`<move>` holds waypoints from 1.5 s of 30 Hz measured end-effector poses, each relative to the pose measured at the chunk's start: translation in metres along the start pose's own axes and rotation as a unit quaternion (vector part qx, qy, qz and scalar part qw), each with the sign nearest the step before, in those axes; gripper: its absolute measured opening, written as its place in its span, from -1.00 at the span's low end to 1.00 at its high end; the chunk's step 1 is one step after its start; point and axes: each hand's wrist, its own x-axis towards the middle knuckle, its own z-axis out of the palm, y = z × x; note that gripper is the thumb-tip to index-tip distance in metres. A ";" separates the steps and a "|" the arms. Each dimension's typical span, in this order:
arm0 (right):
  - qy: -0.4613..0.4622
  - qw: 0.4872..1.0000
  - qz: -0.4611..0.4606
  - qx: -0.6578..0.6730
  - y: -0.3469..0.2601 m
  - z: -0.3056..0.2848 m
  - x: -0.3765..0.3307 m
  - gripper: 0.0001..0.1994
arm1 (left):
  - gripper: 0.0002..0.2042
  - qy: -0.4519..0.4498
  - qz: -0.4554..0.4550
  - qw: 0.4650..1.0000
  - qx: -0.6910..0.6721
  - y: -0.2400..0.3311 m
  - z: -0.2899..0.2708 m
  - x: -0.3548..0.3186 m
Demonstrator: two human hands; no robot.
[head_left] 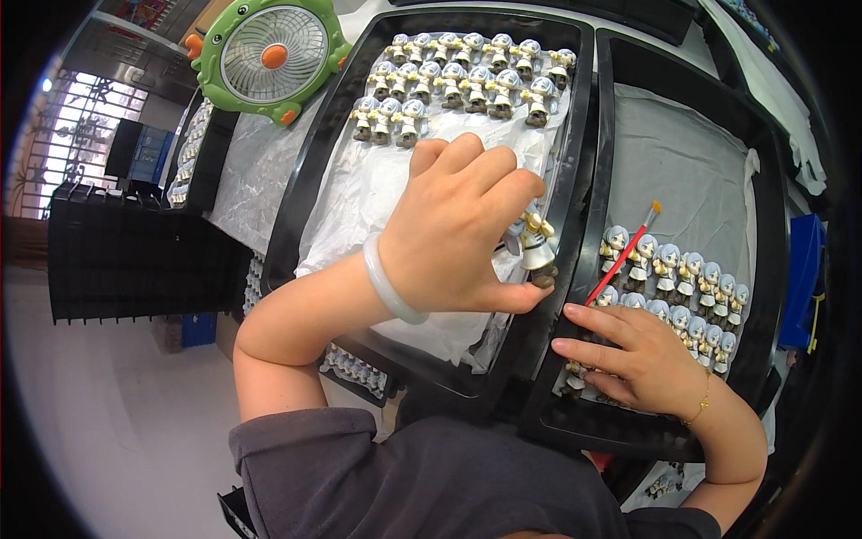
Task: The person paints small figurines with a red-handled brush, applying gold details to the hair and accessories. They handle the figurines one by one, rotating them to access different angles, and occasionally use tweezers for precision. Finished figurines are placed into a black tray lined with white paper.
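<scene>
My left hand is over the left tray, its fingers and thumb closed round a small painted figurine with a white robe, gold trim and dark base. My fingers partly hide the figurine, which tilts near the tray's right rim. My right hand lies palm down over the near-left part of the right tray, fingers stretched and apart above several figurines. Beside its index fingertip a red-handled paintbrush with orange bristles slants across the figurines; its lower end disappears at that finger. My right thumb is hidden.
Rows of matching figurines fill the far part of the paper-lined left black tray. More figurines stand in the near half of the right black tray. A green fan stands far left, near a black crate.
</scene>
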 end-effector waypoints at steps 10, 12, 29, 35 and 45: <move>-0.007 1.000 0.009 0.021 0.001 0.002 -0.001 -0.38 | -0.39 0.103 -0.197 0.970 -0.095 -0.110 -0.011 0.003; -0.013 0.999 0.013 0.026 0.000 0.001 -0.001 -0.38 | -0.38 0.007 -0.193 0.981 -0.023 -0.123 0.003 -0.001; 0.001 1.000 0.006 0.022 0.004 0.004 -0.014 -0.34 | -0.32 -0.050 -0.046 0.996 -0.064 -0.092 0.026 0.020; 0.003 1.000 -0.001 -0.012 0.005 0.009 -0.022 -0.34 | -0.54 -0.179 0.185 0.960 -0.108 0.032 0.050 0.097; 0.048 0.996 -0.041 -0.065 0.005 0.012 -0.022 -0.37 | -0.59 -0.403 0.119 0.907 0.035 0.115 0.153 0.165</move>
